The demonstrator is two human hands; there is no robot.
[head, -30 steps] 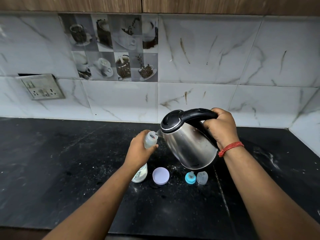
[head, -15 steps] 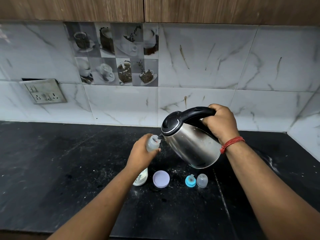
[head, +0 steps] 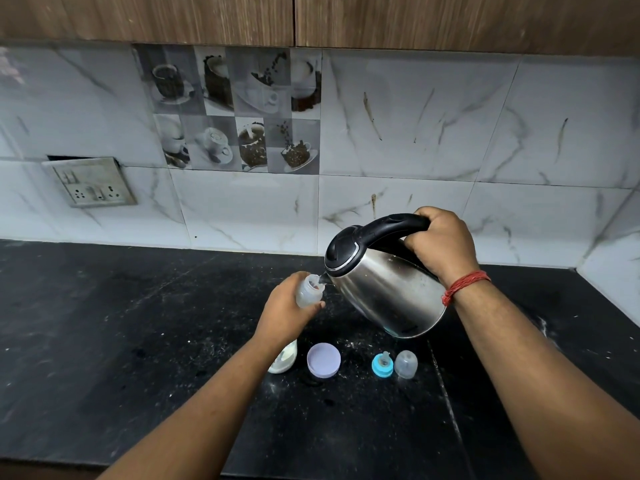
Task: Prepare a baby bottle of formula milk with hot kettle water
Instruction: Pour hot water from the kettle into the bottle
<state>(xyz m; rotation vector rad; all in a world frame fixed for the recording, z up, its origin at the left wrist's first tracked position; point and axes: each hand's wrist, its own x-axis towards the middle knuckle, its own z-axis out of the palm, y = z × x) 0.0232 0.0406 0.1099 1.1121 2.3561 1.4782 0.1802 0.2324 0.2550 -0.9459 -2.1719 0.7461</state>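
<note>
While the right hand [head: 441,242] grips the black handle of the tilted steel kettle [head: 388,289], its spout meets the mouth of the small clear bottle [head: 309,291], which the left hand [head: 285,315] clasps above the counter [head: 138,323]. Judged from this head view, the kettle is heavy, rigid and hot, best held by the handle only; the bottle looks light and easily tipped, so a firm grasp round its body suits it.

You have before you: steel-silver kettle [head: 388,296] with black lid and handle; clear baby bottle [head: 309,292]; lilac lid [head: 323,360]; turquoise teat ring [head: 382,365]; translucent grey cap [head: 406,364]; red wrist thread [head: 464,285]; black speckled counter [head: 104,323]; white grey-veined tiles [head: 450,133]; brown woodgrain cabinets [head: 415,19].
</note>
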